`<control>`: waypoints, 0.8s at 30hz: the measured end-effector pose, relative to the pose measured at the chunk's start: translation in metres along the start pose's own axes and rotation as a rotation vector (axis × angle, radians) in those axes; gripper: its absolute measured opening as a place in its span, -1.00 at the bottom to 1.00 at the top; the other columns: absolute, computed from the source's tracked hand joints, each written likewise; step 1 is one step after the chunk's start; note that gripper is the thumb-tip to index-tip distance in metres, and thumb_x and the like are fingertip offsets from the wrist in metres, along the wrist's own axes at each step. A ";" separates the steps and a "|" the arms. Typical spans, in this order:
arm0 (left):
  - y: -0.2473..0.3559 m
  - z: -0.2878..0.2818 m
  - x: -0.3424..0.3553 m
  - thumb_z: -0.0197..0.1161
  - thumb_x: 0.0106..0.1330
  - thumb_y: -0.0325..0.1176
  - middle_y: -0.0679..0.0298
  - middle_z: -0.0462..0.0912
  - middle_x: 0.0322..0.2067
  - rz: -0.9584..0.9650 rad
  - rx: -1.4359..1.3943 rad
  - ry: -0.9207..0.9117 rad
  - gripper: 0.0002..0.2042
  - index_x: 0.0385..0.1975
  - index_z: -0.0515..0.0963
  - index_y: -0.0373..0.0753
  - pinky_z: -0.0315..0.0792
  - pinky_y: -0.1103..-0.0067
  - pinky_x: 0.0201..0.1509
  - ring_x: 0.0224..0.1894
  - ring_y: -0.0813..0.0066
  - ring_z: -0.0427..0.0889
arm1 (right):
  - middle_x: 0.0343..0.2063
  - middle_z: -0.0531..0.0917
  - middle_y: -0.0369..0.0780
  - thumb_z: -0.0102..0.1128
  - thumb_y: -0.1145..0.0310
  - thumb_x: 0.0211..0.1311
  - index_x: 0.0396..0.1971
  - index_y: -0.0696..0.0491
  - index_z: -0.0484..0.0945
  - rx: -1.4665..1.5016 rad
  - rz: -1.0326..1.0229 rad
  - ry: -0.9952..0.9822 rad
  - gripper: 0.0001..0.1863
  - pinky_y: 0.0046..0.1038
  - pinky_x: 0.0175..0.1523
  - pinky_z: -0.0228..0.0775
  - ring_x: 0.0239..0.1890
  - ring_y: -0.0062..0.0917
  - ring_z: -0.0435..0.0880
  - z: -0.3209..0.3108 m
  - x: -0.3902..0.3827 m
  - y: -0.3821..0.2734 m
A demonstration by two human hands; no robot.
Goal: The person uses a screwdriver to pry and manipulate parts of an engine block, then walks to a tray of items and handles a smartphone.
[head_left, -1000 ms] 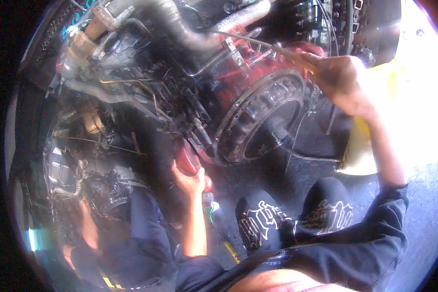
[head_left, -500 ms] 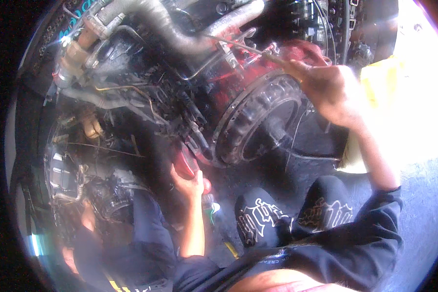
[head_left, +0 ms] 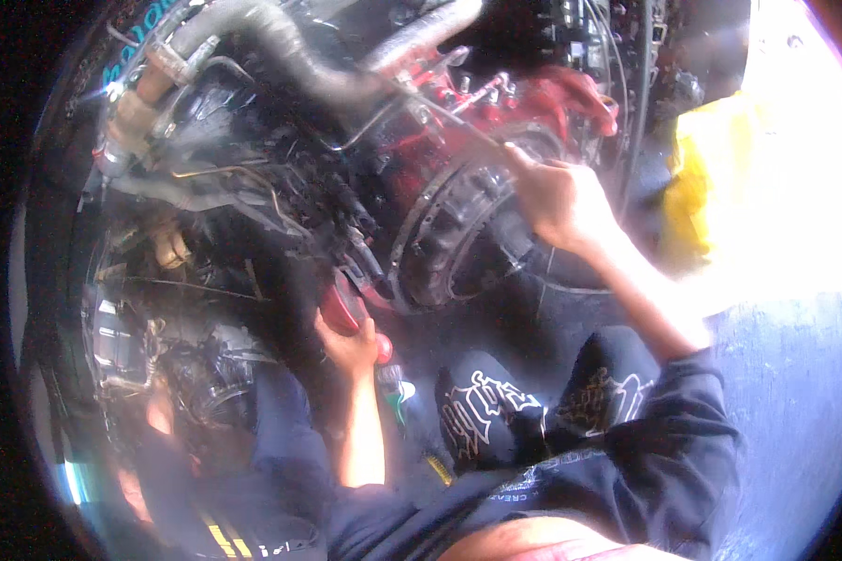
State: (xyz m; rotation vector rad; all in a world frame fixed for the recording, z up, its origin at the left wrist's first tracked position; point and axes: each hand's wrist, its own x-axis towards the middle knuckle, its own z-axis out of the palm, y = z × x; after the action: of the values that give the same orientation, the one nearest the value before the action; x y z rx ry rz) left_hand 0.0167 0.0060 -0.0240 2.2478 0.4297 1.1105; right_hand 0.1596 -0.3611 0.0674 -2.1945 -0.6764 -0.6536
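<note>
My right hand [head_left: 561, 201] grips a long thin rod [head_left: 449, 117] that reaches up and left toward the large grey pipe [head_left: 341, 79], in front of the red engine [head_left: 421, 159]; whether the tip touches is unclear. Behind that hand is a round dark housing with a bolted rim [head_left: 426, 243]. Lower left of it, my left hand [head_left: 346, 346] is closed round a red object [head_left: 346, 304], its exact kind unclear, under some black fittings and hoses [head_left: 355, 243].
A co-worker in dark clothing [head_left: 281, 421] works at machinery [head_left: 215, 365] at the left. A yellow object [head_left: 697, 178] stands in bright light at the right. My bent knees [head_left: 482, 402] are below the housing. A small bottle [head_left: 398, 388] lies by my left forearm.
My right hand and the rod have moved left and slightly down across the housing, uncovering more of the yellow object. The view has shifted slightly; my left hand stays on the red object.
</note>
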 end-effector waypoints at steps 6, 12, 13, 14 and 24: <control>-0.002 -0.007 0.006 0.41 -0.12 -0.45 0.02 0.51 0.01 0.000 0.164 -0.059 -0.29 0.13 0.29 -0.44 0.35 0.41 0.21 0.07 0.24 0.53 | -0.51 0.60 -0.06 0.09 0.43 0.15 0.20 0.00 0.40 0.081 0.079 -0.028 -0.46 -0.24 -0.29 0.45 -0.44 -0.19 0.62 0.010 -0.003 -0.012; -0.008 -0.002 0.006 0.48 -0.15 -0.39 -0.04 0.50 0.03 -0.048 0.113 0.024 -0.23 0.15 0.29 -0.42 0.35 0.37 0.22 0.10 0.14 0.51 | -0.54 0.62 0.01 0.06 0.30 0.22 -0.10 -0.05 0.63 0.009 0.049 -0.107 -0.72 -0.16 -0.31 0.48 -0.46 -0.07 0.64 -0.048 0.020 -0.021; -0.006 -0.003 0.005 0.51 -0.16 -0.37 -0.09 0.47 0.06 -0.032 0.138 0.022 -0.21 0.16 0.28 -0.39 0.34 0.35 0.24 0.12 0.09 0.50 | -0.53 0.62 0.01 0.06 0.33 0.19 -0.08 -0.06 0.62 0.003 0.016 -0.075 -0.70 -0.17 -0.31 0.49 -0.45 -0.08 0.64 -0.054 0.025 -0.020; -0.010 -0.008 0.007 0.51 -0.16 -0.37 -0.09 0.47 0.06 -0.033 0.139 0.026 -0.21 0.16 0.28 -0.39 0.34 0.35 0.24 0.12 0.09 0.50 | -0.53 0.62 0.02 0.06 0.36 0.16 -0.06 -0.08 0.62 0.003 -0.017 -0.039 -0.67 -0.17 -0.30 0.49 -0.45 -0.08 0.65 -0.062 0.031 -0.024; 0.033 -0.020 0.005 0.53 -0.24 -0.40 -0.09 0.46 0.07 -0.222 0.253 -0.067 -0.14 0.18 0.26 -0.38 0.31 0.32 0.27 0.14 0.06 0.48 | -0.53 0.59 0.11 0.07 0.47 -0.03 -0.28 0.06 0.68 -0.026 0.000 -0.180 -0.71 -0.21 -0.26 0.50 -0.42 -0.05 0.65 -0.132 0.077 -0.059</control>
State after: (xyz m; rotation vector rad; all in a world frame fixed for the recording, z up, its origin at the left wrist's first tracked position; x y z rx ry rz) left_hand 0.0044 -0.0094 0.0094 2.3740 0.8100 0.9047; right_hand 0.1468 -0.4070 0.2244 -2.2967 -0.7628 -0.4705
